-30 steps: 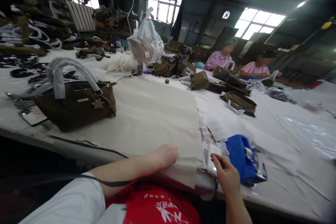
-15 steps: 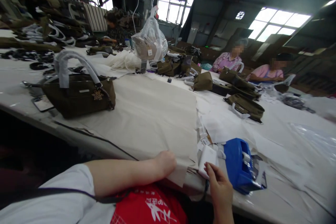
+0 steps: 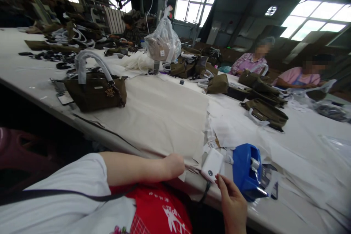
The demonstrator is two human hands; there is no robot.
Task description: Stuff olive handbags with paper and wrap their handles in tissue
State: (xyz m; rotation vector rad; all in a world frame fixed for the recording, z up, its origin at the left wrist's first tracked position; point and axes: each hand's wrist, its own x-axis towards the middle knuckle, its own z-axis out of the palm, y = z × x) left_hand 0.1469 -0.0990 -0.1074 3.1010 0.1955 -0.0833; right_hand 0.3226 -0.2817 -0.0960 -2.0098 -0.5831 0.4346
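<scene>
My left hand (image 3: 175, 166) is at the table's front edge, beside the beige sheet (image 3: 164, 106); its fingers are bent down out of sight. My right hand (image 3: 231, 197) has thumb and fingertips pinched together at the lower corner of a white box-like device (image 3: 212, 162) with a dark cable. Whatever the fingertips hold, if anything, is too small to make out. Right of the device stands a blue tape dispenser (image 3: 245, 170). A dark olive handbag (image 3: 94, 95) with wrapped handles and a gold charm stands upright at the left.
More olive bags (image 3: 267, 113) lie across the table's right side. A clear plastic bag (image 3: 163, 44) hangs at the centre back. Two people (image 3: 248, 62) in pink sit beyond the table. Bags and straps are heaped at the far left.
The camera view has turned, and the bags and people appear shifted right. My right hand is a little lower against the white device, uncovering its round dark spot.
</scene>
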